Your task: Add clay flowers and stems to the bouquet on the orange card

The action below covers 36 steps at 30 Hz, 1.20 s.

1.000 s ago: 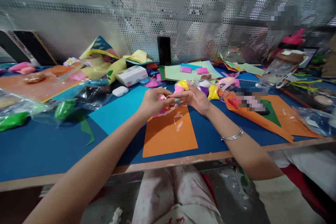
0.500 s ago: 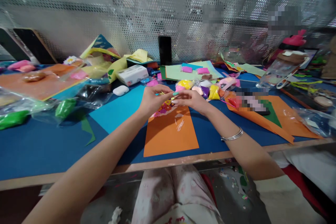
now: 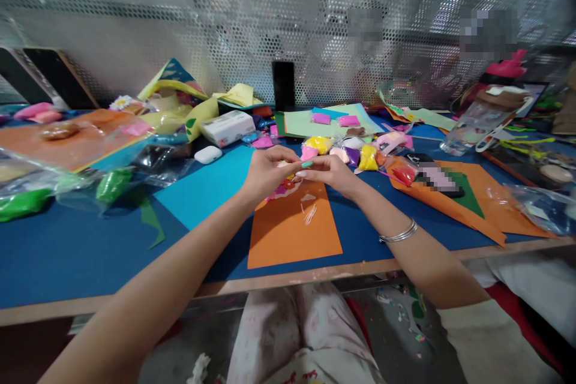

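Note:
My left hand (image 3: 270,173) and my right hand (image 3: 332,173) meet at the fingertips over the far end of an orange paper sheet (image 3: 294,243). Both are closed in a pinch; whatever lies between the fingers is too small or hidden to make out. Beneath them, partly covered, is a cluster of small pink, red and yellow flower shapes (image 3: 281,191) with a pale edge. Several thin white strips (image 3: 310,213) lie on the orange sheet, just on the near side of my right hand.
A blue sheet (image 3: 198,191) lies left of the orange one, near a white earphone case (image 3: 207,155) and a white box (image 3: 228,128). Clay packets (image 3: 368,158) crowd behind my hands. A black phone (image 3: 283,86) stands upright at the back; a clear bottle (image 3: 470,120) leans at right.
My left hand has shifted slightly right, and the fingertips press closer together, covering more of the flower cluster. The papers and packets stay in place.

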Each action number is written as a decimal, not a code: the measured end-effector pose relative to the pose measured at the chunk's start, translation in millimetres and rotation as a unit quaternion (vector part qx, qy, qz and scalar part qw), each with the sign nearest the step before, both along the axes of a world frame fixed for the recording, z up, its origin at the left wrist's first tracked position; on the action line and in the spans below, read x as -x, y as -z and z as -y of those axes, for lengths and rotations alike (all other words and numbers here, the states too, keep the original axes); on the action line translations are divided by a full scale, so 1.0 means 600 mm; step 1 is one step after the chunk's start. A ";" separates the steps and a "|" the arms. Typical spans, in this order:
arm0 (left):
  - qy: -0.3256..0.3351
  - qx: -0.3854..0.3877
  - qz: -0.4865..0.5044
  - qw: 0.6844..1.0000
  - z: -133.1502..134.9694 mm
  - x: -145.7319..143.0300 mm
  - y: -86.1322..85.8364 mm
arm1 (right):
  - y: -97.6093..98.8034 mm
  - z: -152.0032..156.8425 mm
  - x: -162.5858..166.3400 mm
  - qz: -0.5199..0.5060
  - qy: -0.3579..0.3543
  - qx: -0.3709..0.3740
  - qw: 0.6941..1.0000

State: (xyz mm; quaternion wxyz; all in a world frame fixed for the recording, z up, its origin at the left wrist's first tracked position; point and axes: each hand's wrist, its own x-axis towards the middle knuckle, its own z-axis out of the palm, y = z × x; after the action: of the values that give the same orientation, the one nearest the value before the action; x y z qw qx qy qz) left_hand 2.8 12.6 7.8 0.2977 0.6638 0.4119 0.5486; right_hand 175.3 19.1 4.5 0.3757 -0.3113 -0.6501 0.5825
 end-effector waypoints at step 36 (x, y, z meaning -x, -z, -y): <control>0.053 0.099 0.042 0.993 -0.003 0.002 0.019 | 0.010 -0.005 -0.014 0.110 0.032 -0.053 0.992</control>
State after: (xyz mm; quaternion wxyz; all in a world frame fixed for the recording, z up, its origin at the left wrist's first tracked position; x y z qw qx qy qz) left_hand 1.8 14.6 -3.7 0.4076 0.6288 0.4152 0.5158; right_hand 183.4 22.0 -1.6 0.3361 -0.3743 -0.7069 0.4972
